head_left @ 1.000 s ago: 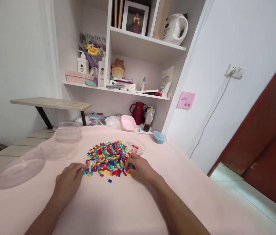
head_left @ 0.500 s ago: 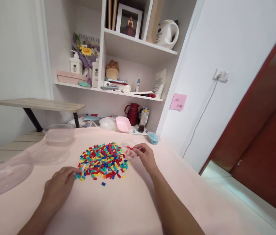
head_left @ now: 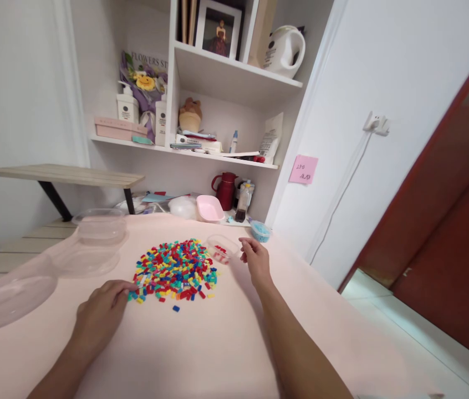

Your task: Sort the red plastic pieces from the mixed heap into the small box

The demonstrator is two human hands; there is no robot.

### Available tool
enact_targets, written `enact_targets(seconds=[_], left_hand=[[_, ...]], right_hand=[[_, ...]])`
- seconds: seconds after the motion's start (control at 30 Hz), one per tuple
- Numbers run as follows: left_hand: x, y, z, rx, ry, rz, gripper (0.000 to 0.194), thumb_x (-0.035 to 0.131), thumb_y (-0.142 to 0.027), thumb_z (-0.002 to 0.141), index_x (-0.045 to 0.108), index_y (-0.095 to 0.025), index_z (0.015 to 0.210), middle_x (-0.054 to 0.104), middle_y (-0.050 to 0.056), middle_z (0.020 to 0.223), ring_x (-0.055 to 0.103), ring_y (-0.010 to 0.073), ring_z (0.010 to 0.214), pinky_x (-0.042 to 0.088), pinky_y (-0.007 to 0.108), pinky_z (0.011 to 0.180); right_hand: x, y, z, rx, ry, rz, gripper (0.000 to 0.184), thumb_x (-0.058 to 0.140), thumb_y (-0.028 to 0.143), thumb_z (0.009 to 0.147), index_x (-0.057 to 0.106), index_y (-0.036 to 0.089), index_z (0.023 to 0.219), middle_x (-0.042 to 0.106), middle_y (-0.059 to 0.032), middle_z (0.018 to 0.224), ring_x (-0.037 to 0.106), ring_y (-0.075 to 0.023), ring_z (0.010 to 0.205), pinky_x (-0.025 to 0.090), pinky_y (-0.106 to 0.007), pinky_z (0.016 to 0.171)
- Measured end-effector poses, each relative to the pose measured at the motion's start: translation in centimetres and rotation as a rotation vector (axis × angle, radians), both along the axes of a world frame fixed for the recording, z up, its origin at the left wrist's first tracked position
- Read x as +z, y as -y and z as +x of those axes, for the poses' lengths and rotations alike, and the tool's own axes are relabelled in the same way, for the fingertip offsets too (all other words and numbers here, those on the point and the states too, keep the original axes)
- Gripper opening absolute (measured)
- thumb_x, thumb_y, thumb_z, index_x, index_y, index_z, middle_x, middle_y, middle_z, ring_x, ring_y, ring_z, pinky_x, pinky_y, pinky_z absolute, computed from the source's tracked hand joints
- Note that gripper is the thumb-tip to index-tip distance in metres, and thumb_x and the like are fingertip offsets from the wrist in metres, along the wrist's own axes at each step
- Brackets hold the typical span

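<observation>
A heap of small coloured plastic bricks (head_left: 176, 270), in red, yellow, green and blue, is spread on the pink-covered table. At its left edge rests my left hand (head_left: 103, 307), fingers loosely stretched with the index fingertip touching the nearest bricks; I see nothing held in it. My right hand (head_left: 256, 260) hovers at the right side of a clear plastic tub (head_left: 234, 249), its thumb and index finger apart and nothing visible between them. Several red bricks (head_left: 220, 254) lie inside that tub. One blue brick (head_left: 176, 308) sits apart in front of the heap.
Clear containers (head_left: 99, 230) and a clear lid (head_left: 12, 299) stand to the left. Behind the heap are a pink tray (head_left: 210, 209), a red jug (head_left: 226, 191) and a bottle of dark liquid (head_left: 243, 205). A tub of blue pieces (head_left: 260, 231) sits at the back right.
My right hand has drawn back to the right from inside the clear tub, and its fingers have parted. Red bricks stay in the tub. My left hand has hardly moved.
</observation>
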State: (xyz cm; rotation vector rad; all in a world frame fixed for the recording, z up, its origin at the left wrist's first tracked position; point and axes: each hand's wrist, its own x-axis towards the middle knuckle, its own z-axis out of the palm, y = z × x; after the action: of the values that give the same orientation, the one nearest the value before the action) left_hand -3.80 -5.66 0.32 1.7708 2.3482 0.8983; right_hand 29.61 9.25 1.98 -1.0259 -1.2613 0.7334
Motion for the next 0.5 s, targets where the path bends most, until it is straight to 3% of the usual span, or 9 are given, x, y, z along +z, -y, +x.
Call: enact_targets(seconds=[0.17, 0.27, 0.37, 0.5], left_hand=[[0.4, 0.2, 0.2, -0.003, 0.015, -0.017, 0.040, 0.034, -0.025, 0.088, 0.072, -0.029, 0.098, 0.071, 0.000, 0.115, 0.060, 0.0236, 0.112, 0.043, 0.040, 0.095], [0.6, 0.3, 0.4, 0.000, 0.017, -0.021, 0.040, 0.033, -0.025, 0.088, 0.072, -0.028, 0.098, 0.071, 0.000, 0.113, 0.060, 0.0226, 0.111, 0.043, 0.038, 0.094], [0.6, 0.3, 0.5, 0.005, 0.007, -0.014, 0.040, 0.034, -0.026, 0.088, 0.072, -0.029, 0.098, 0.071, -0.001, 0.111, 0.061, 0.0224, 0.109, 0.044, 0.038, 0.093], [0.2, 0.3, 0.3, 0.005, 0.000, -0.011, 0.039, 0.034, -0.025, 0.088, 0.072, -0.029, 0.099, 0.071, -0.001, 0.113, 0.061, 0.0222, 0.110, 0.044, 0.037, 0.092]], right_hand=[[0.1, 1.9, -1.4, 0.295, 0.294, -0.010, 0.031, 0.057, 0.043, 0.082, 0.072, 0.018, 0.089, 0.060, 0.0007, 0.065, 0.048, -0.0104, 0.048, 0.040, -0.023, 0.047], [-0.4, 2.3, -2.0, 0.445, 0.542, 0.033, 0.017, 0.061, 0.029, 0.079, 0.075, 0.020, 0.084, 0.063, -0.0004, 0.072, 0.052, -0.0113, 0.058, 0.042, -0.023, 0.057], [-0.8, 2.3, -2.1, 0.488, 0.692, 0.099, 0.014, 0.067, 0.019, 0.074, 0.077, 0.023, 0.084, 0.061, -0.0008, 0.075, 0.054, -0.0126, 0.067, 0.043, -0.023, 0.065], [-1.0, 2.4, -2.1, 0.494, 0.760, 0.114, 0.014, 0.070, 0.022, 0.075, 0.077, 0.024, 0.087, 0.059, -0.0012, 0.079, 0.054, -0.0131, 0.069, 0.043, -0.024, 0.066]])
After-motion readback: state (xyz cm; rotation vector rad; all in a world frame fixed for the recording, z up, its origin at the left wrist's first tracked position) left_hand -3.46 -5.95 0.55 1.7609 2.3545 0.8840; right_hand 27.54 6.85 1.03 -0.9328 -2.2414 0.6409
